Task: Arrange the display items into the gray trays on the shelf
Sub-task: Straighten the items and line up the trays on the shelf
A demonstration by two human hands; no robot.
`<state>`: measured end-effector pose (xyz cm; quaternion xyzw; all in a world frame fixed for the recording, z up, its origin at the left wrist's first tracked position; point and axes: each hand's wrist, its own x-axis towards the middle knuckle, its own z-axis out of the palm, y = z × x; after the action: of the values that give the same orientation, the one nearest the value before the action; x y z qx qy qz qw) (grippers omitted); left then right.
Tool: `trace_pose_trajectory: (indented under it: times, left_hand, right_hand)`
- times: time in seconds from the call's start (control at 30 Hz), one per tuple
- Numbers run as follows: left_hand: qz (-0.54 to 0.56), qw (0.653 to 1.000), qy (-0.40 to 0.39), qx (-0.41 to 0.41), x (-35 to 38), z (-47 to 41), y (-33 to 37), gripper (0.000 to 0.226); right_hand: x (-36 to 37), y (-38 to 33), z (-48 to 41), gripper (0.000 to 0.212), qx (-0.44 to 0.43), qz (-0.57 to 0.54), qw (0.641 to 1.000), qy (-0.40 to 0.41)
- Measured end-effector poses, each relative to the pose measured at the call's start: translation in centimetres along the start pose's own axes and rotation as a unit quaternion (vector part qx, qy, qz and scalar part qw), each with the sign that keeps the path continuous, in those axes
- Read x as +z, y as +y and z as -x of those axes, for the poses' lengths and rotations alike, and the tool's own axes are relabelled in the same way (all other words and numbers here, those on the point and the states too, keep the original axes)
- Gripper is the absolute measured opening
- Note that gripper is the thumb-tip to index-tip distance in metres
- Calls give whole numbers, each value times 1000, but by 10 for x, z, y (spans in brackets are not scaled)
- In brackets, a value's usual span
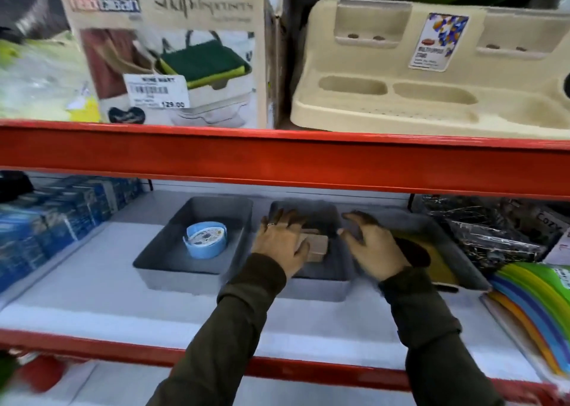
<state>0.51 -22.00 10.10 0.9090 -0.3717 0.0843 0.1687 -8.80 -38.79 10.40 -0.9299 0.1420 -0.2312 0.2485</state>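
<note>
Three gray trays stand side by side on the white shelf. The left tray [160, 260] holds a round blue item [206, 239]. In the middle tray [311, 288] lies a tan wooden block [317, 247]; my left hand [282, 239] rests on its left side, fingers spread over the tray's left wall. My right hand [371, 245] hovers with fingers apart over the gap between the middle tray and the right tray [456, 251], touching nothing that I can see. The right tray contains a yellow flat item [439, 267] and a dark red one [415, 253], partly hidden by my right hand.
A red shelf beam [277, 159] runs just above the trays. Blue boxes [46, 220] are stacked at the left, a dark wire item [487, 230] and colourful folders [533, 310] at the right. A cardboard box [166, 54] and a beige organiser [431, 75] stand on the upper shelf.
</note>
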Motion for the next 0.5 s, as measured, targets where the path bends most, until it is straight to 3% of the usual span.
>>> trace_pose_trajectory:
  times: [0.3, 0.5]
  left_hand:
    - [-65, 991, -32, -111, -33, 21, -124, 54]
    - [-69, 984, -112, -118, -42, 29, -178, 46]
  right_hand:
    - [93, -106, -27, 37, -71, -19, 995, -74]
    - [154, -159, -46, 36, -127, 91, 978, -138]
